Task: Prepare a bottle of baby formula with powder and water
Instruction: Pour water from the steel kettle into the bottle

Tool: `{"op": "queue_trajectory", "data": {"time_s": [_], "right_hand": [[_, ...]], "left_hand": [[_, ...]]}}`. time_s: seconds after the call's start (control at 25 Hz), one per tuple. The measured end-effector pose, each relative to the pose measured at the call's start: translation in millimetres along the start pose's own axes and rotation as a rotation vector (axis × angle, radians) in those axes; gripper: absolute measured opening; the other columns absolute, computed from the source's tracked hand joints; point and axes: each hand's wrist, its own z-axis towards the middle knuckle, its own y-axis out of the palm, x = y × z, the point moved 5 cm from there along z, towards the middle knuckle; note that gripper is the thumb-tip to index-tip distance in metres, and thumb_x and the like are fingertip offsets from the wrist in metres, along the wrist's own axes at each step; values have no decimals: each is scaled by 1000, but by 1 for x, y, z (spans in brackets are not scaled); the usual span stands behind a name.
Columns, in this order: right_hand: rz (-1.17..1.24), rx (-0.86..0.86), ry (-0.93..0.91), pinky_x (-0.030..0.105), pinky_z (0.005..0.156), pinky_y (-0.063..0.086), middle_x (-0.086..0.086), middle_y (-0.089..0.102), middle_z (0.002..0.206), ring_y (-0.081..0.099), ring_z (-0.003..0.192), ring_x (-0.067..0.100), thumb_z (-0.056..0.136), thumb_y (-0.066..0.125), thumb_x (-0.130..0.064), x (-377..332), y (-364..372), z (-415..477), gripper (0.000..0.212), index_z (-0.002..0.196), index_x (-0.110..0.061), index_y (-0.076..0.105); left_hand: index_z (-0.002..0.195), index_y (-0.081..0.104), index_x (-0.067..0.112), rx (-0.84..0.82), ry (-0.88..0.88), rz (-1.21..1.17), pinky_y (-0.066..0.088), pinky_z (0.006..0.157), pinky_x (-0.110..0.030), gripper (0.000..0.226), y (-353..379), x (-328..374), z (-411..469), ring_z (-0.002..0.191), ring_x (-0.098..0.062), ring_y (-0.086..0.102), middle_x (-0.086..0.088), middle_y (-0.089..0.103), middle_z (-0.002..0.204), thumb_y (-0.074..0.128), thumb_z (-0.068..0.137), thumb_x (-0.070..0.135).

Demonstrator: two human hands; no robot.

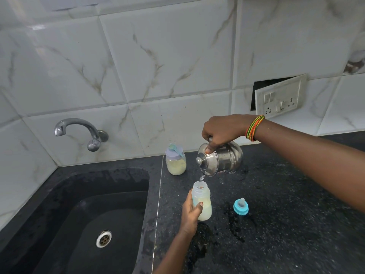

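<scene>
Right hand [221,131] grips tilted steel pot [221,159], thumb on lid; water falls into open bottle [201,200] (milky liquid inside), held upright on worktop [286,224] by left hand [190,213]. Teat cap [241,207] lies beside it.

Bright, even light across the marble-tiled wall [158,56], washing to a pale haze in the upper left corner. There's glare on the curve of the tap [79,125] and hard white highlights on the steel kettle [223,159] under the right hand [223,129]. The black desk [286,224] drinks the light, and the sink [59,194] is dimmest of all. Centre is sharp, the bottle [202,202] in the left hand [190,212] crisp, while tile lines bow outward and the lower right corner smears soft.
</scene>
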Motion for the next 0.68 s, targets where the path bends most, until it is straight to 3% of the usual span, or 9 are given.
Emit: {"op": "queue_trajectory", "data": {"time_s": [0.2, 0.4, 0.68], "right_hand": [[4, 5, 7, 31, 61, 32, 0, 43, 55, 38, 54, 14, 83, 65, -37, 1, -1, -1, 42, 56, -15, 42], [1, 7, 0, 30, 59, 31, 0, 44, 55, 38, 55, 14, 83, 64, -37, 1, 0, -1, 41, 56, -14, 43], [4, 13, 3, 29, 58, 28, 0, 40, 53, 35, 54, 15, 83, 65, -37, 0, -6, -4, 43, 56, -14, 41]], "left_hand": [[117, 51, 23, 2, 0, -7, 49, 87, -34, 62, 2, 2, -2, 97, -9, 64, 0, 64, 110, 61, 59, 45], [119, 51, 21, -1, 2, -13, 48, 89, -39, 63, 1, 2, -2, 100, -14, 62, -3, 64, 113, 62, 61, 44], [117, 52, 22, 13, 1, -30, 48, 86, -36, 62, 0, 1, -4, 96, -11, 63, 3, 69, 104, 61, 60, 43]]}}
